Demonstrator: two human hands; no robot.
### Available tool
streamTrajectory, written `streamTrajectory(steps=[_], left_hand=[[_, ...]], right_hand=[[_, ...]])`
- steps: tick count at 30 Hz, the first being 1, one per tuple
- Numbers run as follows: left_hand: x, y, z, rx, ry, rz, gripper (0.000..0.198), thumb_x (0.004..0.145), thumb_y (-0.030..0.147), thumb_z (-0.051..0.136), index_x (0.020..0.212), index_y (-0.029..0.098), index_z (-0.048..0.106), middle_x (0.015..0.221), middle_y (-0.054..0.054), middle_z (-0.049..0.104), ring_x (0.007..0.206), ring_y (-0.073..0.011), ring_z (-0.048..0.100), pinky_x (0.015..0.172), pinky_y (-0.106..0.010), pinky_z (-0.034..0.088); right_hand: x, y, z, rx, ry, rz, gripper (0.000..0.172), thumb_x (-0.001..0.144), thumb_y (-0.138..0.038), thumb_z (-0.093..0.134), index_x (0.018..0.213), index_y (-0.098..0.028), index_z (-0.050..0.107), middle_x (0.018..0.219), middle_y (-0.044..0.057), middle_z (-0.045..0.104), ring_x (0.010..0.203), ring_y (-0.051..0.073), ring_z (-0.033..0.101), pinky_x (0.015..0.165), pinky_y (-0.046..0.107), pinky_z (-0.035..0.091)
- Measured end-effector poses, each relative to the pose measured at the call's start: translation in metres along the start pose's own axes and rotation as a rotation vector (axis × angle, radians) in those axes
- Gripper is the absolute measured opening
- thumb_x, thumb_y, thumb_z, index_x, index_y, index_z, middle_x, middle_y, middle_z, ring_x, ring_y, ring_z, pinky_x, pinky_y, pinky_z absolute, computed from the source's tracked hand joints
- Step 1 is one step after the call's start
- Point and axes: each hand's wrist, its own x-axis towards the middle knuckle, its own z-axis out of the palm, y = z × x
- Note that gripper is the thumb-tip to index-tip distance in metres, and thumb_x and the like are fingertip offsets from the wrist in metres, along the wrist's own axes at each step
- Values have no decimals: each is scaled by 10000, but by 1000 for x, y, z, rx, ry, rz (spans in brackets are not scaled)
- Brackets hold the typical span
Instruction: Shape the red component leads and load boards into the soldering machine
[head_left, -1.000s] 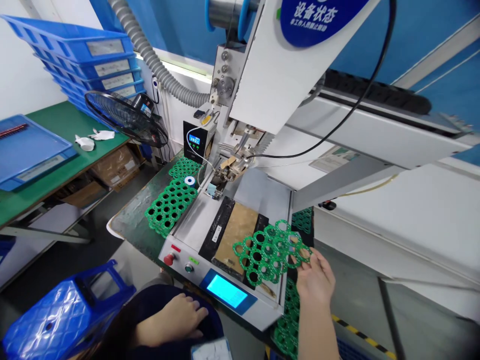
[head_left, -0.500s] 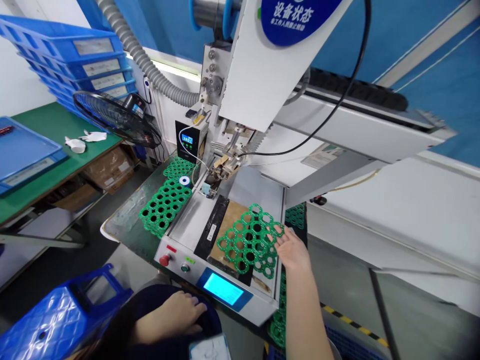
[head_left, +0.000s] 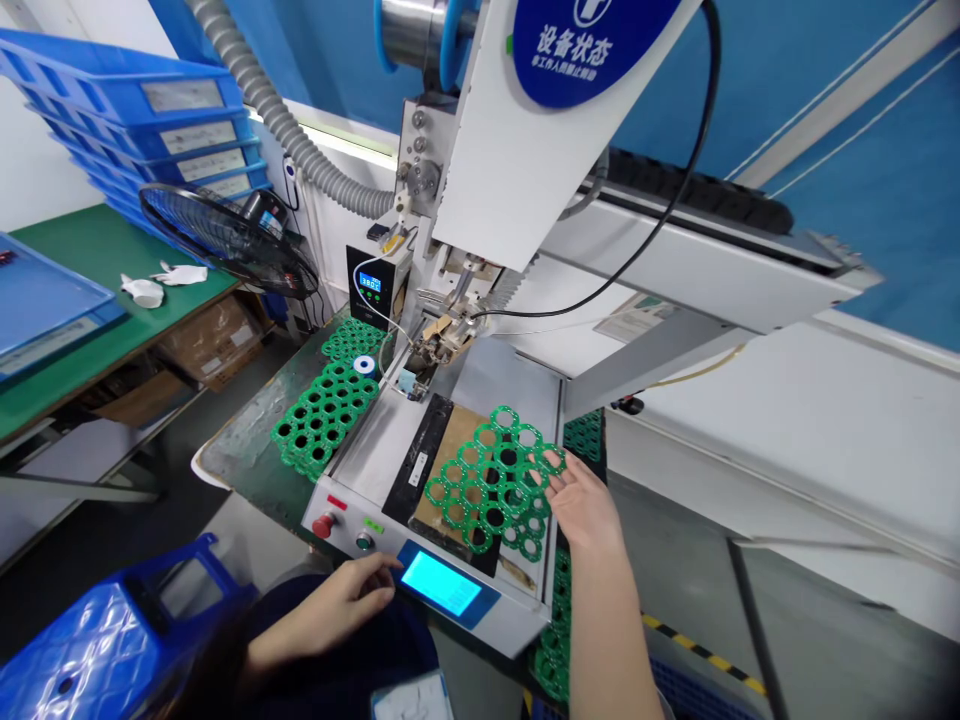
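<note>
My right hand (head_left: 589, 500) grips the right end of a green ring-shaped circuit board panel (head_left: 491, 470), fingers under it and thumb side at the edge. The panel is tilted over the brown fixture plate (head_left: 442, 425) on the machine bed; whether it touches the plate I cannot tell. Another green board shows beneath its right side. My left hand (head_left: 356, 595) holds nothing, its fingers loosely stretched toward the front panel, just left of the lit screen (head_left: 441, 583) and below the green push button (head_left: 364, 541).
Stacked green boards (head_left: 322, 415) lie left of the machine, with a solder wire reel (head_left: 365, 366) behind. More boards (head_left: 553, 640) sit along the right side. The machine's soldering head (head_left: 442, 340) hangs over the bed. A red emergency knob (head_left: 322, 525), fan (head_left: 225, 235) and blue stool (head_left: 105, 640) stand at left.
My left hand has risen from my lap to the machine's front panel, its fingers reaching toward the screen's left edge. My right hand still holds the board panel in nearly the same place.
</note>
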Motion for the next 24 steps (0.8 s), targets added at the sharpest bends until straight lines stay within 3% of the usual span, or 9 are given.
streamTrajectory(steps=[4, 8, 11, 16, 24], left_hand=[[14, -7, -1, -229, 170, -19, 518, 834, 493, 442, 1229, 159, 469, 1115, -108, 587, 976, -226, 568, 785, -320, 456], [22, 8, -13, -404, 286, -23, 559, 836, 514, 468, 1283, 180, 439, 1275, -114, 539, 1178, -250, 506, 926, -345, 412], [22, 25, -21, -520, 232, -41, 558, 818, 534, 527, 1257, 190, 520, 1197, -95, 609, 1121, -251, 567, 917, -357, 434], [17, 44, -22, -656, 171, -77, 531, 725, 493, 655, 1128, 147, 633, 1009, -83, 681, 865, -197, 622, 730, -301, 489], [10, 41, -20, -801, 139, -66, 465, 646, 284, 675, 1086, 143, 630, 994, -71, 688, 771, -181, 675, 664, -265, 483]], right_hand=[[-16, 4, 12, 3, -54, 46, 82, 877, -227, 638, 880, -145, 639, 827, 10, 698, 668, 140, 665, 700, 335, 562], [-35, 18, 32, -22, -169, 146, 129, 776, -206, 720, 882, -158, 663, 757, -7, 693, 516, 108, 609, 614, 302, 563], [-46, 28, 45, -43, -247, 205, 223, 669, -223, 797, 848, -178, 672, 718, -18, 685, 465, 98, 582, 611, 310, 576], [-56, 36, 59, -47, -315, 241, 293, 603, -253, 838, 828, -183, 664, 683, -24, 675, 431, 74, 529, 549, 262, 563], [-59, 44, 66, -49, -325, 265, 291, 591, -246, 840, 810, -173, 662, 647, -32, 651, 409, 53, 479, 459, 191, 509]])
